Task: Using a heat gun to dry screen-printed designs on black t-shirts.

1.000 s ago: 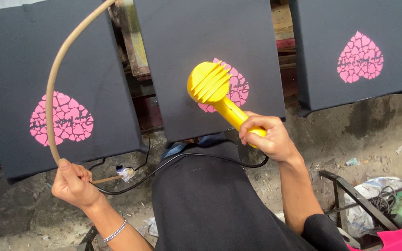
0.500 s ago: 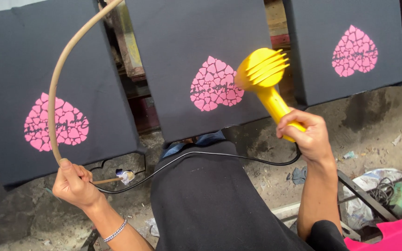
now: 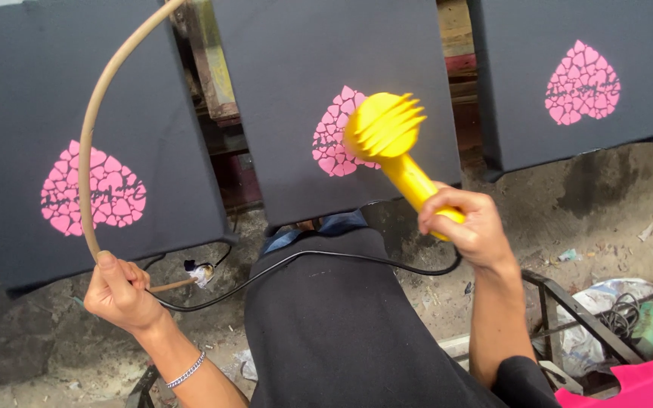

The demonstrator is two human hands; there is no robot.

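Right hand [image 3: 471,227] grips yellow dryer [image 3: 394,143] | left hand [image 3: 119,291] grips hose [image 3: 88,151]

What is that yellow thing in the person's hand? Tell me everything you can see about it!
The yellow tool looks like smooth plastic. It has a round head with a row of comb-like slots at the front, and a straight handle. The right hand is wrapped around the lower end of the handle. The tool tilts up and to the left, its head in front of the pink heart on the middle black panel. A black cord runs from under the hand across the person's lap.
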